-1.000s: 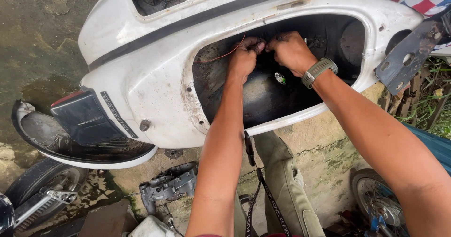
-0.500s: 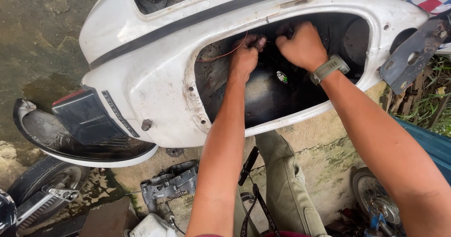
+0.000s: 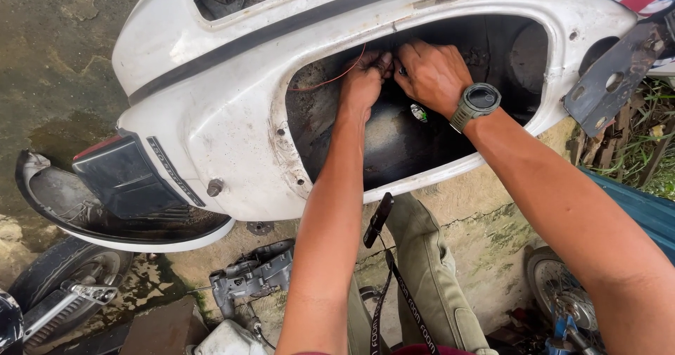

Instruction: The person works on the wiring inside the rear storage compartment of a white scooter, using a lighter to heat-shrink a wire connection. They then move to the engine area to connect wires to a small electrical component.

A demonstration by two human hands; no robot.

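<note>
small green-and-white sticker label [image 3: 419, 112] inside the scooter shell's side opening, on the dark inner wall just below the right hand [image 3: 434, 74]. round dark watch face screen [image 3: 482, 98] on the right wrist, grey-green case. black lanyard strap with white lettering [image 3: 399, 295] hangs at bottom centre. no packages or signs.
</note>
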